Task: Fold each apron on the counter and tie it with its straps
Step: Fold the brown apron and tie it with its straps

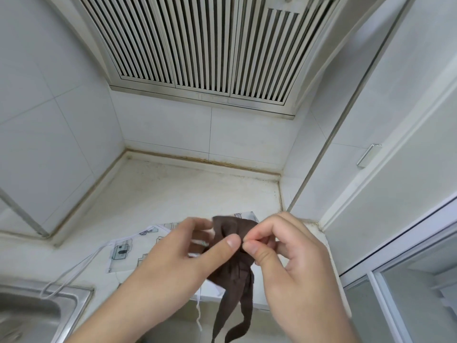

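With my left hand (178, 251) and right hand (284, 253) both pinching the bundled brown apron (232, 256) above the desk (173, 194), its straps hanging loose, I judge its tying unfinished, while the printed apron (128, 246) lies flat, unfolded.

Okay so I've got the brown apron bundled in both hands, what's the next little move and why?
Probably pull the knot snug. Both the left hand and right hand pinch the brown apron at its bunched top, and its straps hang loose below the counter edge, so the tie looks unfinished.
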A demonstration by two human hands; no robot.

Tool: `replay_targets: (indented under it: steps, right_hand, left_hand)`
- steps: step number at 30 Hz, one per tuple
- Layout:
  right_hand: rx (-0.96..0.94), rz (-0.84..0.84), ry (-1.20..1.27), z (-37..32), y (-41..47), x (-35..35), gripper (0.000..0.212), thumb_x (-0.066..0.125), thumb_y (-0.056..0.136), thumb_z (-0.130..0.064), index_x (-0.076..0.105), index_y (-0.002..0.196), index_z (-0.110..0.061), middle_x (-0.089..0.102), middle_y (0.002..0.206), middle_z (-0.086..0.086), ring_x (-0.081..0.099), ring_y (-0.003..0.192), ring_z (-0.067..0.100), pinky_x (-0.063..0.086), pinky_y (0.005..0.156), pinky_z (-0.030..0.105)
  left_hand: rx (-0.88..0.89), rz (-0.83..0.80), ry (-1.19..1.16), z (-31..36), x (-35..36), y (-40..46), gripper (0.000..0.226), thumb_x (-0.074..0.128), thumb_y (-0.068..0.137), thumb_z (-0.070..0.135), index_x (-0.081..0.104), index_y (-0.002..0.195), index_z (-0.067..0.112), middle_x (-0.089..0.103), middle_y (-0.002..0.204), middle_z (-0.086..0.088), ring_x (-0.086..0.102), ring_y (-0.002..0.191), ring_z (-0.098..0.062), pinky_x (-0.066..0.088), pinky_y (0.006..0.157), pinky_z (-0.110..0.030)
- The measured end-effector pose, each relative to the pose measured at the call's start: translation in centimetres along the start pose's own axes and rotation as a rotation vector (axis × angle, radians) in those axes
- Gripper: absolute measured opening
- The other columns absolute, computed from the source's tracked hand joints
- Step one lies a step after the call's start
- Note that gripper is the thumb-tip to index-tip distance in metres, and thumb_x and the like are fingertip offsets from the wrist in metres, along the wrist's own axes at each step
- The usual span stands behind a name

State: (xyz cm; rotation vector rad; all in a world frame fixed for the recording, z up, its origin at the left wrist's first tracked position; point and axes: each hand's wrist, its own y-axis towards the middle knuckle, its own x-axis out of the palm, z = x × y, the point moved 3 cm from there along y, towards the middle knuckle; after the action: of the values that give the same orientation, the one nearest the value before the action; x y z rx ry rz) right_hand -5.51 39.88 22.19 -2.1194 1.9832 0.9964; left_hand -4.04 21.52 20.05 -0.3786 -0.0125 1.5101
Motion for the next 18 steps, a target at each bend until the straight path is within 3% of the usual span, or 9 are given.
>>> replay_targets:
  steps: [3,5,6,9,11,12,14,18]
  right_hand:
    - [0.024,0.043,0.151,-0.5,0.2,0.5,0.023,0.073,0.091,-0.006,0.071,0.085,-0.028,0.066,0.096,-0.005,0.066,0.091,0.023,0.055,0.074,0.038]
    - [0.066,0.092,0.246,-0.4,0.1,0.8,0.012,0.071,0.098,-0.021,0.070,0.100,-0.033,0.062,0.109,-0.007,0.064,0.102,0.021,0.058,0.077,0.038]
    - [0.098,0.092,0.258,-0.2,-0.2,1.0,0.012,0.070,0.098,-0.033,0.066,0.109,-0.037,0.059,0.116,-0.012,0.063,0.109,0.017,0.057,0.081,0.031]
    - [0.330,-0.180,0.447,0.5,-1.1,3.0,0.050,0.070,0.082,-0.056,0.053,0.127,-0.045,0.059,0.122,-0.018,0.064,0.116,0.007,0.051,0.090,0.018]
    - [0.460,-0.505,0.625,0.2,-1.9,5.0,0.047,0.073,0.086,-0.043,0.057,0.129,-0.033,0.073,0.113,-0.003,0.073,0.102,0.019,0.056,0.085,0.025]
    - [0.473,-0.611,0.661,0.0,-2.2,5.6,0.033,0.072,0.091,-0.031,0.065,0.122,-0.023,0.076,0.099,0.008,0.075,0.087,0.026,0.058,0.078,0.029]
    - [0.407,-0.654,0.540,-0.4,-2.2,6.5,0.006,0.071,0.099,-0.020,0.073,0.097,-0.014,0.070,0.070,0.011,0.067,0.062,0.025,0.054,0.067,0.037]
    - [0.326,-0.516,0.439,-2.6,-0.9,7.5,0.033,0.073,0.087,-0.039,0.065,0.070,-0.012,0.056,0.055,0.007,0.057,0.051,0.020,0.043,0.056,0.026]
  left_hand:
    - [-0.086,-0.132,-0.175,0.3,0.9,-0.1,0.052,0.074,0.087,0.065,0.077,0.113,0.020,0.081,0.104,-0.007,0.077,0.099,-0.027,0.058,0.094,-0.045]
    - [-0.072,-0.100,-0.295,0.3,0.3,-0.6,0.041,0.075,0.093,0.047,0.078,0.114,0.011,0.079,0.106,-0.018,0.076,0.099,-0.039,0.060,0.094,-0.052]
    - [-0.071,-0.054,-0.342,0.2,-0.1,-0.9,0.039,0.074,0.092,0.042,0.078,0.112,0.009,0.078,0.106,-0.020,0.076,0.097,-0.041,0.061,0.093,-0.052]
    - [-0.073,0.126,-0.520,-0.5,-1.6,-2.0,0.042,0.080,0.089,0.036,0.076,0.113,0.003,0.077,0.105,-0.025,0.076,0.095,-0.041,0.064,0.086,-0.048]
    - [-0.041,0.241,-0.614,-1.0,-2.9,-2.8,0.045,0.081,0.090,0.030,0.070,0.123,0.002,0.076,0.109,-0.027,0.075,0.100,-0.042,0.063,0.089,-0.052]
    - [-0.020,0.283,-0.645,-1.2,-3.6,-3.1,0.049,0.081,0.089,0.030,0.067,0.128,0.003,0.075,0.112,-0.028,0.074,0.104,-0.044,0.061,0.093,-0.055]
    - [0.005,0.416,-0.649,-1.6,-5.6,-4.4,0.054,0.082,0.085,0.031,0.066,0.131,0.007,0.075,0.115,-0.024,0.075,0.106,-0.041,0.058,0.097,-0.055]
    - [0.022,0.661,-0.613,-2.3,-10.3,-7.7,0.040,0.077,0.091,0.028,0.069,0.127,0.011,0.077,0.115,-0.015,0.077,0.103,-0.032,0.058,0.097,-0.049]
